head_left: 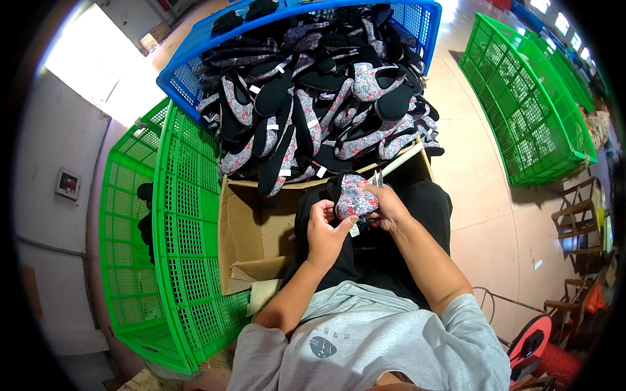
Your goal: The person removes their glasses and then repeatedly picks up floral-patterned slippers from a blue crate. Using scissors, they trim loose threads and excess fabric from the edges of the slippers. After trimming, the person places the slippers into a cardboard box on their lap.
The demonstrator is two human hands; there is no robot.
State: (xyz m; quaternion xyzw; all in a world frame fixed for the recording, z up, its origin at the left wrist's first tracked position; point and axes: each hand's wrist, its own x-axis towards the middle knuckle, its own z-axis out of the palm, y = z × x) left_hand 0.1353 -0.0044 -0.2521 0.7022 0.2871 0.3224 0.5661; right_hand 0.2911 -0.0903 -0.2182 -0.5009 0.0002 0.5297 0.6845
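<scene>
Over my lap, a slipper (354,195) with a grey, pink and red floral upper and black trim is held between both hands. My left hand (325,231) pinches its left edge, thumb toward the near end. Around its right side closes my right hand (391,207), with the thumb on the upper. Two narrow metal blades, seemingly of scissors (377,177), stick out past the right hand's fingers; their handle is mostly hidden. A small white label (355,230) shows beneath the slipper.
Ahead, a blue crate (171,81) stands behind a heap of similar slippers (306,104). An opened cardboard box (238,225) lies below it. Green crates stand at left (189,274) and far right (515,104). A wooden stool (577,212) and a red reel (529,345) are at right.
</scene>
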